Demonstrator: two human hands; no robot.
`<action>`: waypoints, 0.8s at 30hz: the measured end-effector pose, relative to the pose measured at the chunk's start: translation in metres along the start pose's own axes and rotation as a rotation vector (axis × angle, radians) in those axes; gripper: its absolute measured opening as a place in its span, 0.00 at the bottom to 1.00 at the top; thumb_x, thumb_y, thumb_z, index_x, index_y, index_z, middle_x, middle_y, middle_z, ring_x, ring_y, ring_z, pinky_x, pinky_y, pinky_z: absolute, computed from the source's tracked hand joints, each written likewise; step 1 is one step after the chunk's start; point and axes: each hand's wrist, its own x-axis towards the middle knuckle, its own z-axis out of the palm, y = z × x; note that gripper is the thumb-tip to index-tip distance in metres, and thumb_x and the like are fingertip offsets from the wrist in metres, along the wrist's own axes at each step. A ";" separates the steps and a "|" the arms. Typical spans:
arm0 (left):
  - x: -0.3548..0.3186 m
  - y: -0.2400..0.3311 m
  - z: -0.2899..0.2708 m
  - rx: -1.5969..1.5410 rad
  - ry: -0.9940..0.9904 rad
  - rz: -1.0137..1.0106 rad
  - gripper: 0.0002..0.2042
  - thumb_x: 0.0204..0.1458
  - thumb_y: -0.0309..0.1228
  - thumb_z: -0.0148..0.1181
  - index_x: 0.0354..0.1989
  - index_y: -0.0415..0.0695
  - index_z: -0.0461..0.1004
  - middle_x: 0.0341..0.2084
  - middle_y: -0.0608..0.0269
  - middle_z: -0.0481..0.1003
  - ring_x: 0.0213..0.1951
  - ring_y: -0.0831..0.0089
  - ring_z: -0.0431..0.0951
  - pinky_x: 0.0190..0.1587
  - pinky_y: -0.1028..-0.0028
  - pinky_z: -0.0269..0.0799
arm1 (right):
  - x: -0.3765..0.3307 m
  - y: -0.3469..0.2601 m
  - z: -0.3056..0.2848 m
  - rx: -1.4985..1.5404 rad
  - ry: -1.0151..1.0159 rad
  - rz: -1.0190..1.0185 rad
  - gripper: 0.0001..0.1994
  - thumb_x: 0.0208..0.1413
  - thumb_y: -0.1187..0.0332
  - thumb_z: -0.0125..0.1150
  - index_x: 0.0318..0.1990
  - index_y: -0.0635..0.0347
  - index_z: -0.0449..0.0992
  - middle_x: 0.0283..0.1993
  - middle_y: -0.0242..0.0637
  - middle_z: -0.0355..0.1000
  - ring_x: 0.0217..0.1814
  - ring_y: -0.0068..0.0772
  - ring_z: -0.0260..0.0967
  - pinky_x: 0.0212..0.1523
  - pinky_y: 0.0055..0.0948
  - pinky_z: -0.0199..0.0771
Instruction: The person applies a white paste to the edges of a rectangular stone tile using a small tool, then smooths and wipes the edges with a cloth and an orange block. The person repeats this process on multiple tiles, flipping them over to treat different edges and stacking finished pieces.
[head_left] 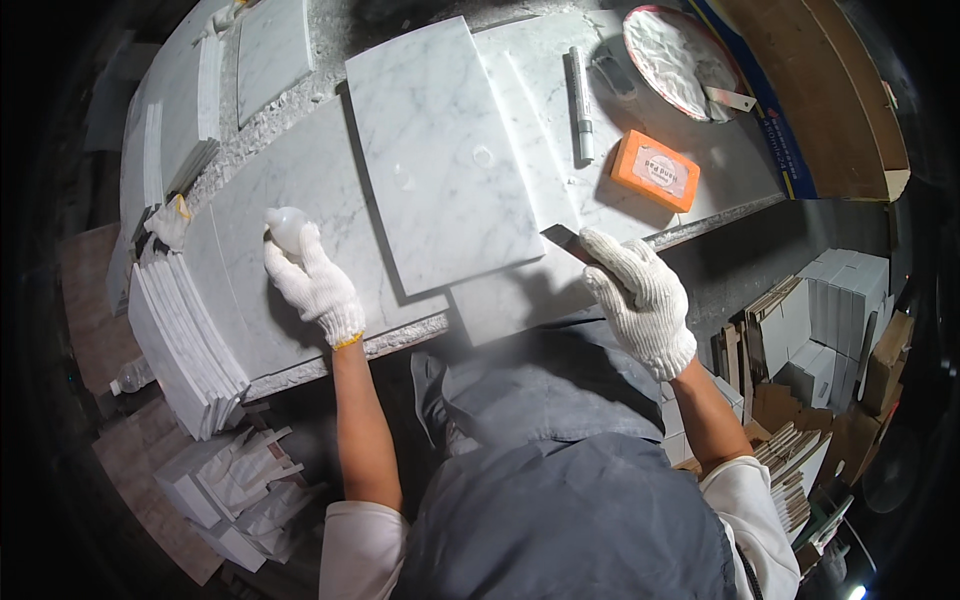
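My left hand, in a white knit glove, is closed around a small translucent white bottle over the left part of the work surface. A flat dark blade like a scraper sticks out from my gloved right hand, which grips it by the near right corner of a marble tile. This white, grey-veined tile lies on top of other slabs, one of which juts out beneath its near edge. Two small glossy marks show on its face. The scraper's handle is hidden in my hand.
Right of the tile lie a marker and an orange hand pad. Behind them sits a round tub of white paste with a small spreader. A cardboard box stands far right. Tiles lean at the left edge.
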 end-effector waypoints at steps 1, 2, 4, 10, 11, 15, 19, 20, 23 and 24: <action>0.000 0.000 0.000 -0.002 -0.008 -0.027 0.23 0.60 0.28 0.66 0.61 0.32 0.68 0.51 0.51 0.76 0.50 0.67 0.79 0.56 0.68 0.75 | 0.002 0.001 -0.001 -0.019 0.004 -0.001 0.19 0.61 0.69 0.68 0.59 0.60 0.79 0.40 0.44 0.78 0.39 0.43 0.76 0.44 0.35 0.77; 0.000 0.000 -0.001 0.042 -0.009 -0.030 0.23 0.60 0.28 0.67 0.60 0.32 0.68 0.50 0.52 0.76 0.49 0.67 0.79 0.56 0.68 0.76 | 0.003 0.000 -0.001 -0.054 -0.052 0.083 0.19 0.60 0.70 0.69 0.59 0.60 0.79 0.40 0.43 0.78 0.39 0.43 0.76 0.44 0.35 0.77; 0.000 -0.002 0.000 -0.046 0.018 -0.061 0.22 0.59 0.29 0.67 0.57 0.32 0.69 0.49 0.52 0.76 0.49 0.67 0.79 0.55 0.68 0.75 | 0.005 -0.003 0.000 0.064 -0.070 0.038 0.20 0.59 0.71 0.68 0.60 0.59 0.79 0.39 0.43 0.78 0.39 0.43 0.76 0.45 0.35 0.77; 0.000 -0.006 -0.001 0.034 0.036 -0.044 0.23 0.58 0.31 0.70 0.56 0.32 0.70 0.48 0.53 0.76 0.48 0.66 0.78 0.55 0.67 0.74 | 0.003 -0.011 0.006 0.090 -0.061 0.016 0.22 0.59 0.74 0.66 0.62 0.58 0.78 0.40 0.43 0.78 0.41 0.41 0.76 0.45 0.34 0.76; 0.001 -0.006 0.000 0.077 0.029 -0.023 0.23 0.57 0.32 0.70 0.56 0.32 0.70 0.49 0.52 0.76 0.48 0.66 0.78 0.55 0.67 0.73 | 0.002 -0.010 0.007 0.143 -0.031 0.037 0.22 0.60 0.74 0.66 0.63 0.59 0.77 0.41 0.43 0.78 0.41 0.40 0.76 0.46 0.33 0.76; 0.001 -0.005 0.002 0.236 -0.002 -0.022 0.26 0.56 0.34 0.71 0.57 0.33 0.70 0.50 0.52 0.76 0.49 0.65 0.78 0.57 0.66 0.72 | -0.003 0.001 0.013 0.374 0.023 0.125 0.21 0.66 0.73 0.59 0.66 0.60 0.74 0.45 0.41 0.77 0.44 0.32 0.75 0.49 0.28 0.75; -0.001 -0.004 0.002 0.270 -0.045 -0.070 0.25 0.56 0.34 0.71 0.57 0.33 0.70 0.51 0.52 0.77 0.52 0.64 0.77 0.58 0.64 0.71 | -0.010 0.010 0.024 0.527 0.007 0.309 0.25 0.66 0.76 0.60 0.70 0.61 0.70 0.48 0.38 0.77 0.47 0.26 0.74 0.54 0.26 0.74; -0.001 -0.003 0.002 0.271 -0.053 -0.081 0.25 0.56 0.34 0.70 0.57 0.34 0.71 0.51 0.52 0.77 0.52 0.64 0.77 0.59 0.63 0.71 | -0.013 0.011 0.026 0.583 -0.015 0.355 0.26 0.65 0.77 0.60 0.70 0.61 0.69 0.48 0.37 0.77 0.47 0.25 0.74 0.54 0.26 0.75; -0.004 0.002 0.000 0.414 -0.046 -0.081 0.27 0.52 0.40 0.71 0.57 0.37 0.72 0.51 0.50 0.77 0.53 0.59 0.78 0.59 0.61 0.71 | -0.018 0.018 0.027 0.644 -0.038 0.331 0.30 0.68 0.75 0.59 0.76 0.58 0.61 0.48 0.36 0.74 0.40 0.22 0.76 0.39 0.23 0.81; -0.004 0.003 -0.001 0.458 -0.049 -0.068 0.28 0.52 0.41 0.71 0.57 0.37 0.72 0.51 0.50 0.77 0.53 0.57 0.78 0.59 0.60 0.71 | -0.019 0.022 0.025 0.618 -0.025 0.319 0.30 0.69 0.72 0.59 0.76 0.58 0.60 0.48 0.36 0.75 0.41 0.22 0.77 0.40 0.23 0.82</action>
